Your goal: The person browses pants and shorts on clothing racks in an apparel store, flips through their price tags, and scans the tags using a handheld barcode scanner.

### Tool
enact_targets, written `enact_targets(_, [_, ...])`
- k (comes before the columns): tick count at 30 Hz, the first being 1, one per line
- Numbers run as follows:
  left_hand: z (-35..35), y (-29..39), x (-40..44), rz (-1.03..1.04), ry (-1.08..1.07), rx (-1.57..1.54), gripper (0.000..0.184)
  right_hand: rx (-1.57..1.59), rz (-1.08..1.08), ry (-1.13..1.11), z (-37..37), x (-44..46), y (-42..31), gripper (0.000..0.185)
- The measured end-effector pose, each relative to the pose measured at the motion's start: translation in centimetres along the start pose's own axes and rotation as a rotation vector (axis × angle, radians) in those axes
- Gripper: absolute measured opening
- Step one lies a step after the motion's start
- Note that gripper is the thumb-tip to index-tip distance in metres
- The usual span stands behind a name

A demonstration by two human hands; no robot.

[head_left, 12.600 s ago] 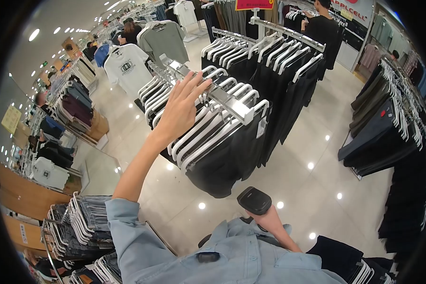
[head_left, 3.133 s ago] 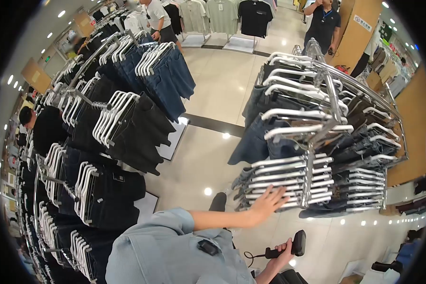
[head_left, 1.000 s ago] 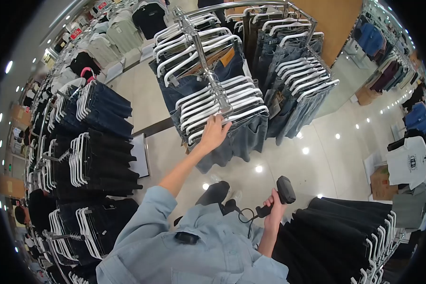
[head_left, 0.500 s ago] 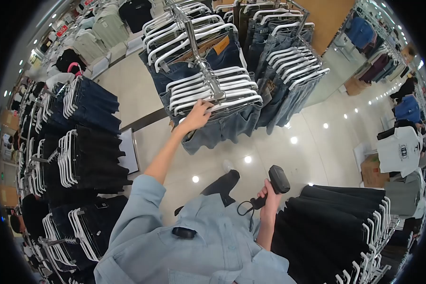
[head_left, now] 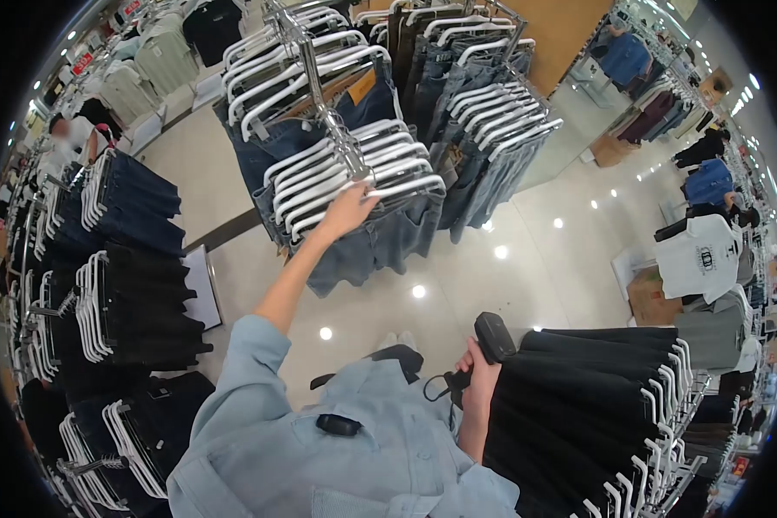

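The left hand (head_left: 347, 212) touches the front white hangers (head_left: 416, 186) beside the rail's (head_left: 351, 162) front end, fingers bent, pinch unclear; the right hand's (head_left: 479, 377) fingers wrap the black scanner (head_left: 494, 337).

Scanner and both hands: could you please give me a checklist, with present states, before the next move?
1. Scanner held in the right hand: ok.
2. Left hand at the front white hangers: ok.
3. Left hand firmly gripping one hanger: cannot tell.
4. Scanner up close to the blue jeans: not ok; it is nearer the black garments.
5. Cable free of the hangers: ok, where visible.
6. Readable label on the front jeans: cannot tell.
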State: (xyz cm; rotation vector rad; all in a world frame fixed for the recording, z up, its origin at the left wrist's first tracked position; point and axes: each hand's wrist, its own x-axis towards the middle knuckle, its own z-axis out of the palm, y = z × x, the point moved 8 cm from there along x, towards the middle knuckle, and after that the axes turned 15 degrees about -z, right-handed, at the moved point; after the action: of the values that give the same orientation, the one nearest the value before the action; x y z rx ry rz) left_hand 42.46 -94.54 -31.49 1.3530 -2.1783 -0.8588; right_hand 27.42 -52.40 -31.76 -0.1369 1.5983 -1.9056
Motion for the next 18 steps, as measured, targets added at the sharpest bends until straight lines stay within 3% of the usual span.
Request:
enact_targets(2, [1.1, -1.5, 0.5, -0.133, -0.119, -0.028, 0.038, -0.004, -0.001, -0.004, -1.2, 0.0, 0.5, 0.016])
enact_targets(8, [-1.6, -2.7, -1.3, -0.183, -0.579, -0.133, 0.034, 0.023, -0.024, -0.006, -2.6, 0.5, 0.4, 0.016])
enact_targets(14, [-1.4, -5.2, -4.4, -0.373, -0.598, -0.45, 0.047, 0.028, -0.04, -0.028, -2.3, 1.4, -0.2, 0.017])
enact_targets(18, [-1.6, -5.5, -4.5, -0.347, -0.574, -0.425, 0.047, 0.01, -0.036, -0.049, -2.0, 1.8, -0.5, 0.017])
